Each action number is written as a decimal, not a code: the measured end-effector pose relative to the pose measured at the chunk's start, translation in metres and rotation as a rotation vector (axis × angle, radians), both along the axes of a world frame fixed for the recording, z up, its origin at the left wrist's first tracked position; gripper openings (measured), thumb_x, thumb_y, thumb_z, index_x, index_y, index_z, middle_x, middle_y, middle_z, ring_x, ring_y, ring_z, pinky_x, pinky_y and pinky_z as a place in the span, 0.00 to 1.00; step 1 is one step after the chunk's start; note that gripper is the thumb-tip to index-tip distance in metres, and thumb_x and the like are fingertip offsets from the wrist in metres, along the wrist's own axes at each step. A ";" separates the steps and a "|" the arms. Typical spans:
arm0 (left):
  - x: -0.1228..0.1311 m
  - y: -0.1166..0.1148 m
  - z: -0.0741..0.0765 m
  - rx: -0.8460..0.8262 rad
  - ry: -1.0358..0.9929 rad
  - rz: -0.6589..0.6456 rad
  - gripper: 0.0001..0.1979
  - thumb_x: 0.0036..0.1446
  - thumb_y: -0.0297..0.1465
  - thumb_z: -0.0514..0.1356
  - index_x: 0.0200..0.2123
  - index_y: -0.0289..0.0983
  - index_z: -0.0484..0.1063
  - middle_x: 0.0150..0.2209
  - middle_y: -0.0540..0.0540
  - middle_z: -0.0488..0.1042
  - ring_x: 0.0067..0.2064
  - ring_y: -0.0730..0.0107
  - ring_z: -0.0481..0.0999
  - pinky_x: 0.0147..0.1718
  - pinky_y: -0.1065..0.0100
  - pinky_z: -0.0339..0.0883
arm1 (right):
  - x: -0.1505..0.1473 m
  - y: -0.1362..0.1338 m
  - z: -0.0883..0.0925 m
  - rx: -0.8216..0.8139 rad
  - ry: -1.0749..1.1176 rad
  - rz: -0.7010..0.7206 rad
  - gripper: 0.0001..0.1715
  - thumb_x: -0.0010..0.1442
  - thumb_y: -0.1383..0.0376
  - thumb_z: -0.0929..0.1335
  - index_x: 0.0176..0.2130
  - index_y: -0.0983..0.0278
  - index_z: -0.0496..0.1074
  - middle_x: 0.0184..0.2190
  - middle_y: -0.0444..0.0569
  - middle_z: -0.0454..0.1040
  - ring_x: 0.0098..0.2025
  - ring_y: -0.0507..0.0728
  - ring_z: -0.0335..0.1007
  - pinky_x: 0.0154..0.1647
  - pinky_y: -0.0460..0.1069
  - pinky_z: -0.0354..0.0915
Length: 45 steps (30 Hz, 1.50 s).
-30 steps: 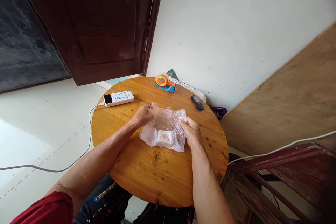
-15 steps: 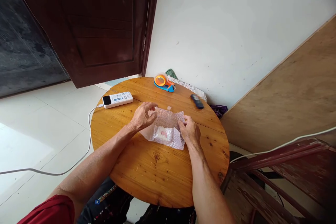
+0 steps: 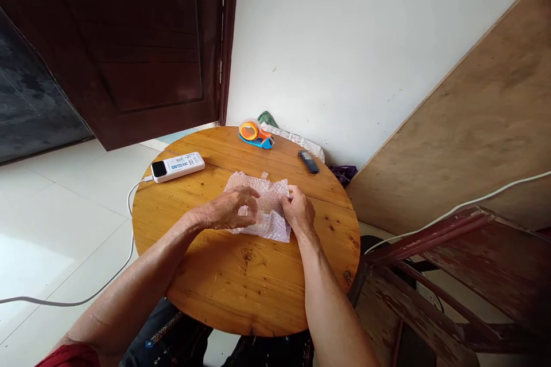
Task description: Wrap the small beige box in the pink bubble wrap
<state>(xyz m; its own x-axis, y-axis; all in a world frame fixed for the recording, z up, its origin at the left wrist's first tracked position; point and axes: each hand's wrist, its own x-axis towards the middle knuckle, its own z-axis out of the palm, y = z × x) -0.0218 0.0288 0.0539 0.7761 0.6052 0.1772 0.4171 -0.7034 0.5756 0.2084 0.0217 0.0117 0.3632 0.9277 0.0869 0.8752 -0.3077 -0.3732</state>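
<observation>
Bubble wrap [image 3: 272, 198], 1 pc., on rd. wood table [image 3: 241, 298]. R. hand [image 3: 298, 210] pinching its rt. edge; L. hand [image 3: 230, 206] over it, fingers curled, thumb apart.

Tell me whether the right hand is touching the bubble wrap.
Touching. The head view shows the right hand pinching the right edge of the bubble wrap, its thumb lying over that edge.

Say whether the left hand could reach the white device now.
Probably yes: the left hand looks open over the bubble wrap, and nothing tall stands between it and the white device.
</observation>
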 end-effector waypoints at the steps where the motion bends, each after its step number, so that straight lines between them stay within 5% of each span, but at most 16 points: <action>1: -0.001 -0.007 0.007 0.035 0.053 -0.015 0.04 0.58 0.29 0.62 0.34 0.37 0.77 0.58 0.40 0.70 0.57 0.58 0.71 0.57 0.58 0.66 | 0.000 0.000 0.000 -0.006 0.008 -0.003 0.19 0.62 0.60 0.63 0.52 0.58 0.71 0.39 0.46 0.81 0.40 0.59 0.73 0.33 0.48 0.53; 4: -0.005 -0.041 0.016 0.190 0.182 0.020 0.05 0.58 0.27 0.61 0.35 0.37 0.78 0.60 0.40 0.68 0.61 0.51 0.66 0.59 0.49 0.62 | 0.000 0.001 0.001 -0.017 0.030 -0.005 0.20 0.61 0.61 0.63 0.52 0.58 0.71 0.38 0.47 0.81 0.40 0.59 0.73 0.33 0.48 0.54; 11: -0.019 -0.124 -0.001 0.214 0.286 -0.041 0.07 0.55 0.32 0.65 0.36 0.36 0.75 0.63 0.39 0.63 0.65 0.47 0.60 0.61 0.46 0.60 | -0.007 -0.002 0.001 0.002 -0.047 -0.005 0.20 0.63 0.59 0.64 0.53 0.58 0.70 0.41 0.49 0.80 0.41 0.60 0.74 0.34 0.49 0.55; 24: -0.019 -0.116 -0.006 0.105 0.175 0.007 0.04 0.56 0.31 0.63 0.36 0.40 0.75 0.54 0.44 0.69 0.55 0.53 0.64 0.56 0.49 0.60 | -0.009 -0.004 0.000 0.004 -0.075 0.027 0.18 0.64 0.61 0.63 0.53 0.58 0.70 0.40 0.49 0.80 0.41 0.59 0.74 0.35 0.49 0.55; 32: -0.023 -0.125 -0.008 -0.030 0.191 -0.143 0.09 0.58 0.35 0.62 0.29 0.38 0.68 0.36 0.48 0.74 0.42 0.63 0.71 0.47 0.59 0.66 | -0.007 -0.005 0.000 0.051 -0.110 -0.014 0.21 0.64 0.63 0.64 0.56 0.60 0.67 0.49 0.50 0.77 0.47 0.59 0.73 0.39 0.49 0.59; 36: -0.017 -0.124 -0.004 -0.064 0.146 -0.087 0.07 0.64 0.34 0.56 0.34 0.38 0.69 0.39 0.47 0.73 0.40 0.67 0.73 0.42 0.63 0.70 | -0.006 -0.009 0.003 0.042 -0.123 -0.055 0.23 0.64 0.62 0.64 0.58 0.62 0.65 0.49 0.52 0.77 0.50 0.59 0.72 0.42 0.50 0.61; 40: 0.002 -0.127 -0.004 -0.002 0.064 0.005 0.09 0.65 0.26 0.50 0.43 0.37 0.69 0.49 0.42 0.72 0.47 0.66 0.75 0.48 0.63 0.72 | -0.004 -0.006 0.003 0.032 -0.059 -0.065 0.24 0.64 0.62 0.64 0.59 0.62 0.64 0.50 0.52 0.77 0.51 0.60 0.72 0.45 0.51 0.61; 45: 0.032 -0.128 -0.020 0.085 0.270 0.015 0.14 0.60 0.27 0.53 0.49 0.36 0.67 0.57 0.36 0.68 0.49 0.55 0.76 0.43 0.57 0.77 | 0.005 -0.001 0.015 -0.031 0.042 -0.053 0.25 0.64 0.58 0.64 0.58 0.62 0.66 0.48 0.50 0.78 0.50 0.60 0.73 0.43 0.50 0.63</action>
<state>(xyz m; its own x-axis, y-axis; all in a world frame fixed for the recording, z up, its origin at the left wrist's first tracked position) 0.0100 -0.0995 0.0334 0.7930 0.6091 0.0155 0.5584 -0.7367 0.3815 0.2136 0.0211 0.0272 0.4147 0.9090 0.0418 0.8410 -0.3653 -0.3991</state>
